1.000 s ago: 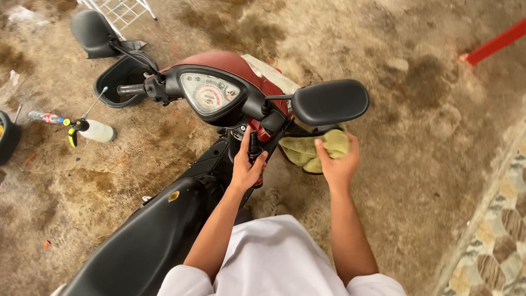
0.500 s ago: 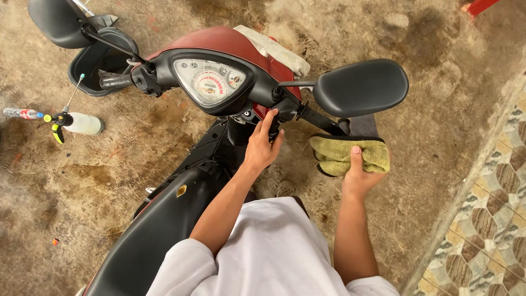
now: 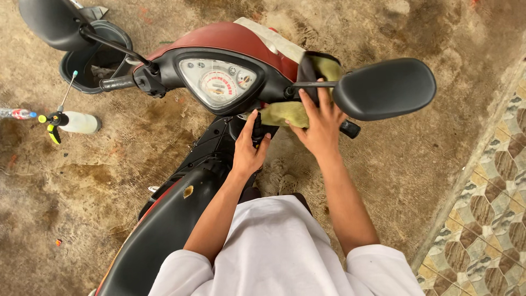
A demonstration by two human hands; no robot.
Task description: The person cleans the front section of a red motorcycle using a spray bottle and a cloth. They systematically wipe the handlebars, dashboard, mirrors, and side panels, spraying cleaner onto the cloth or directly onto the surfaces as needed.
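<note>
I look down on a red and black scooter [image 3: 219, 44] with a round-dial instrument panel [image 3: 218, 81]. My right hand [image 3: 320, 126] presses a yellow-green cloth [image 3: 285, 112] against the right handlebar, just below the stalk of the right mirror [image 3: 383, 87]. Part of the cloth drapes over the handlebar top. My left hand [image 3: 249, 148] rests on the black inner panel below the instrument panel, fingers around a dark knob or key area. The black seat [image 3: 159, 235] runs down to the lower left.
A black bucket [image 3: 93, 55] stands behind the left mirror [image 3: 52, 22]. A white spray bottle [image 3: 76, 121] with a yellow-green trigger lies on the stained concrete at left. Patterned tiles [image 3: 487, 219] edge the floor on the right.
My right hand has lifted the cloth from low beside the scooter up onto the right handlebar under the mirror. My left hand stays on the inner panel. The view has shifted closer.
</note>
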